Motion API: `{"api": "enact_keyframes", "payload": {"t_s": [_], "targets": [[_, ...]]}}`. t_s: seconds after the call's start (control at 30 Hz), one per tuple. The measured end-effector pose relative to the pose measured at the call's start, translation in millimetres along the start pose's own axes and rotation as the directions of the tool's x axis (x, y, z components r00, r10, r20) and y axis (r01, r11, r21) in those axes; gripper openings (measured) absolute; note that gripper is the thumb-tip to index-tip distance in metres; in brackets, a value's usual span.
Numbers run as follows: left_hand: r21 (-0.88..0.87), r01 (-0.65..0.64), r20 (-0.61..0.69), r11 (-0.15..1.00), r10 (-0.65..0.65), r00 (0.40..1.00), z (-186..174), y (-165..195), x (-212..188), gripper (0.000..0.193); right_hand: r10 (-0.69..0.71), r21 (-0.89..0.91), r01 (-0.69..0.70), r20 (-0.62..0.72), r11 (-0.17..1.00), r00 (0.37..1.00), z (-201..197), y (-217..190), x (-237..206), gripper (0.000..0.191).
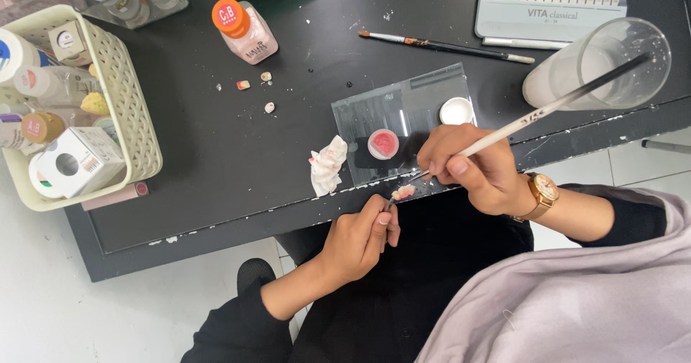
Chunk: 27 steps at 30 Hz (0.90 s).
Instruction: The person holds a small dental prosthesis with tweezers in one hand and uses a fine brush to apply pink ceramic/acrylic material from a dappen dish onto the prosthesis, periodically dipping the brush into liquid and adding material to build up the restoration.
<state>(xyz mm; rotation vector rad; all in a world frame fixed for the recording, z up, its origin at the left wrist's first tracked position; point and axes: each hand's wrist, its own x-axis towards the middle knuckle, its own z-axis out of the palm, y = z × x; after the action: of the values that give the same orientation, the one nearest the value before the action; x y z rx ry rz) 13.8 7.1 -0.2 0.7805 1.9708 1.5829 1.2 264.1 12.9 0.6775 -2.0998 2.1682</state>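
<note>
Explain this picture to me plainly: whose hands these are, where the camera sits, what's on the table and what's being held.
No machine here: a person works with bare hands, filmed from a camera on their head looking down. The left hand pinches a small tooth piece on a thin tool. The right hand holds a long brush, its tip at that piece. On the black table lie a glass slab with a pink paste dish, a crumpled tissue, a bottle, a basket and a clear cup.
</note>
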Motion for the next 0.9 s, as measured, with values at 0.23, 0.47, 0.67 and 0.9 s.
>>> {"api": "enact_keyframes", "payload": {"t_s": [0.23, 0.47, 0.67, 0.9], "targets": [[0.009, -0.013, -0.003, 1.000, 0.013, 1.000, -0.1, 0.4, 0.9, 0.033, -0.016, -0.046, 0.022, 0.117, 0.999, 0.993, -3.7, -6.8, 6.7, 0.020], [-0.006, -0.015, 0.001, 1.000, 0.015, 1.000, -1.2, 2.4, 1.6, 0.033, -0.016, -0.111, 0.033, 0.150, 0.993, 0.989, -2.5, -12.5, 11.2, 0.019], [-0.002, -0.017, -0.002, 1.000, 0.017, 1.000, -0.5, 2.3, 1.6, 0.033, -0.010, -0.121, 0.027, 0.143, 0.992, 0.990, -1.8, -13.5, 12.0, 0.019], [-0.001, -0.019, -0.002, 1.000, 0.019, 1.000, -1.3, 2.8, 2.1, 0.032, -0.029, -0.124, 0.048, 0.147, 0.991, 0.989, -1.3, -12.8, 12.4, 0.020]]}}
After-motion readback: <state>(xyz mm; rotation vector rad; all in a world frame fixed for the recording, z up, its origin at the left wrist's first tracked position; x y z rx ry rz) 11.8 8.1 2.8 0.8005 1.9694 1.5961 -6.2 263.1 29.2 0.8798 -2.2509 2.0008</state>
